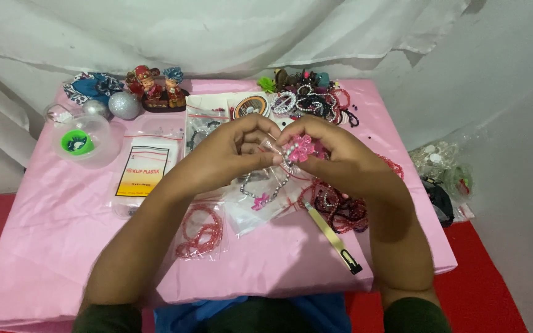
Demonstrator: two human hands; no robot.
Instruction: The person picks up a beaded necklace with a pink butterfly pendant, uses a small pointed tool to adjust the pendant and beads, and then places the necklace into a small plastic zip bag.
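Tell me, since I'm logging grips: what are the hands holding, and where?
Both hands pinch a pink flower charm on a beaded strand, fingers gripping its edges.

- Bare pink tablecloth (50,246) at 7 o'clock offers open passage.
- Red bead heap (340,209) and flat clip (334,237) block 4 o'clock.
- Figurines (155,86), silver baubles (123,105) crowd 11 o'clock.
- Bracelet pile (313,98) fills 1 o'clock.

Figurines (155,89) behind bag stack (146,172); bracelet pile (316,98) right of figurines.
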